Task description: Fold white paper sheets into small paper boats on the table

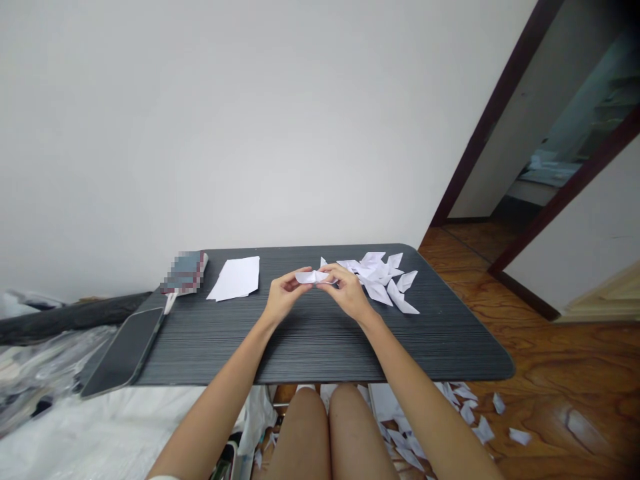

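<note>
A small folded piece of white paper (311, 277) is held up over the middle of the dark table. My left hand (285, 293) pinches its left end between thumb and fingers. At its right end, my right hand (345, 290) grips it in the same way and hides part of it. Just beyond my right hand lies a loose pile of folded white paper pieces (380, 273). To the left of my hands rests a stack of flat white paper sheets (235, 279), slightly fanned.
A phone (125, 350) lies at the table's left edge, with a white cable (171, 303) near its top. Behind it sits a blurred-out packet (185, 272). Several folded paper pieces (483, 430) are scattered on the wooden floor. A white wall (250, 133) stands behind the table (210, 353).
</note>
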A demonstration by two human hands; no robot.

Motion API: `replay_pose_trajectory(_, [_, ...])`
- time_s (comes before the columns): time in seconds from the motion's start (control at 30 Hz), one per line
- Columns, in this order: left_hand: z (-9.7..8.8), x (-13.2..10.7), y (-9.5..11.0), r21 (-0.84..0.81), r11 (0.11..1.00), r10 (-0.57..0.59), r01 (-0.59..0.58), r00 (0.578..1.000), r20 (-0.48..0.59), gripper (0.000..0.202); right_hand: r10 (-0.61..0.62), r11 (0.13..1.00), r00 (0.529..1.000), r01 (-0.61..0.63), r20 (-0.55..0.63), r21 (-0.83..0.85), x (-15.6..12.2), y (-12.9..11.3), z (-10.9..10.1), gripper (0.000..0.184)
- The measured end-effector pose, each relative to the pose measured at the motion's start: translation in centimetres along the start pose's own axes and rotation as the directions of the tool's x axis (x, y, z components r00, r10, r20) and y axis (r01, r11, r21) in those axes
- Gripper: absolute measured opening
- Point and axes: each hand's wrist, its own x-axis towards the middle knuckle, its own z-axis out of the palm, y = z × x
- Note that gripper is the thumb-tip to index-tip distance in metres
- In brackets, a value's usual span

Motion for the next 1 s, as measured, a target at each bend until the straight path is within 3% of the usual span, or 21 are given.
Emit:
replay_pose_trajectory(0.27, [-0.2,0.1,-0.3,-0.010,1.000,-0.003,0.002,0.995,-0.101,0.027,0.037,0.997,0.998,-0.033,-0.055,0.073,0.1,0.1,0.0,0.018])
replay_pose_trajectory(0.47, [0.0,0.0,-0.2,-0.039,0.999,-0.005,0.005,1.000,-0.024,0.031,0.022,0.998,1.000,-0.022,0.005,0.062,0.2,0.0,0.1,0.018])
replay_pose_trajectory(0.77, [0.6,0.1,-0.9,-0.197,0.980,-0.049,0.017,0.985,-0.164,0.026,0.081,0.988,0.996,-0.076,-0.028,0.137,0.1,0.2,0.5,0.019])
replay_pose_trajectory(1.0, [0.9,0.0,-0.7,-0.189,0.982,-0.055,0.017,0.979,-0.196,0.026,0.159,0.967,0.986,-0.145,-0.048,0.211,0.1,0.5,0.7,0.023])
